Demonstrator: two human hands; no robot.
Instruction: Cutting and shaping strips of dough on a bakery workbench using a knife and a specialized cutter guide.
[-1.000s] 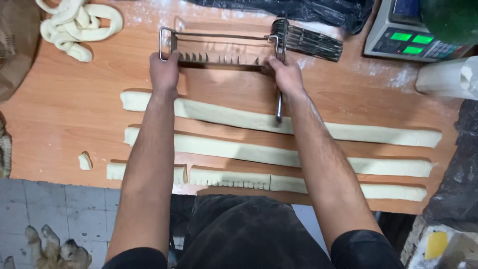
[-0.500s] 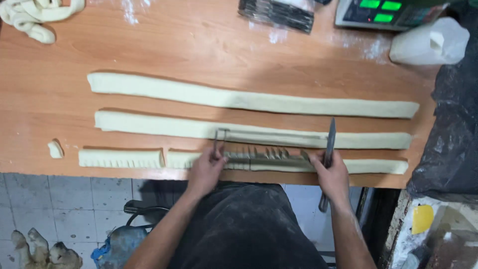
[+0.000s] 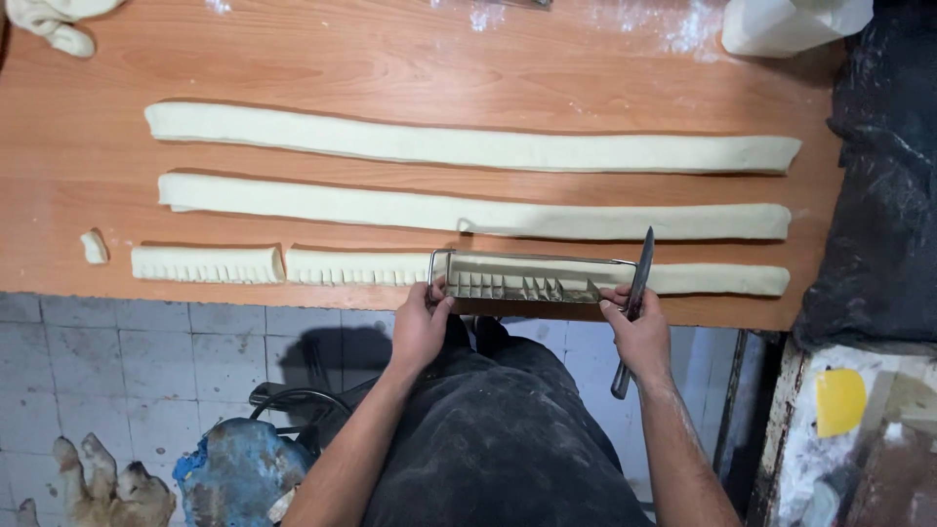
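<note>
Metal multi-blade dough cutter [image 3: 532,278] pressed on the nearest dough strip [image 3: 459,268].
Left hand [image 3: 420,327] grips the cutter's left end; right hand [image 3: 639,332] grips its right end plus a knife [image 3: 632,303], at the wooden table [image 3: 390,59] edge.

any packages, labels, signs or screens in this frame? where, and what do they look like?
No screens, signs or readable labels in view.
White plastic container: top right of the wooden table, cut off by the frame edge, plain white.
Yellow tag-like patch: lower right, beside the table, rounded rectangle; its kind is unclear.
</note>
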